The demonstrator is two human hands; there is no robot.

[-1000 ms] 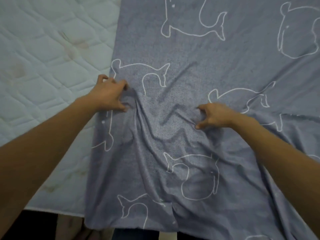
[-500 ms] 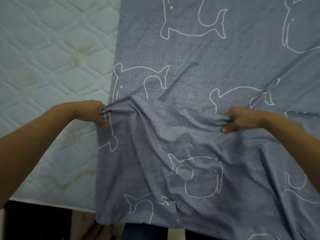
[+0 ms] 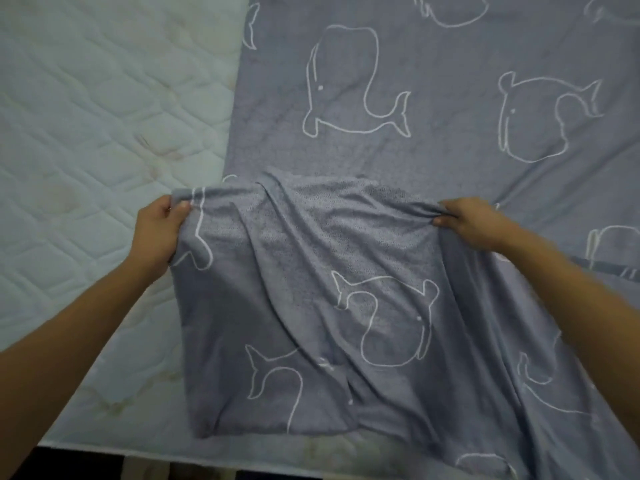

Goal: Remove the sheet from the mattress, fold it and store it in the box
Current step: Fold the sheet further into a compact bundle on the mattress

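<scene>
Sheet [image 3: 433,150], grey with whale outlines, lies across the mattress [image 3: 104,116]; the left hand [image 3: 157,233] and right hand [image 3: 474,225] each pinch its near part along one line, well apart, likely to keep the fold's edge straight.

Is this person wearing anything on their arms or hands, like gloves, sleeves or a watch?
No. The left hand and right hand are bare: no gloves, no rings that show. The left forearm and right forearm are bare too, with no sleeve, watch or bracelet in view up to the picture's edge.
</scene>
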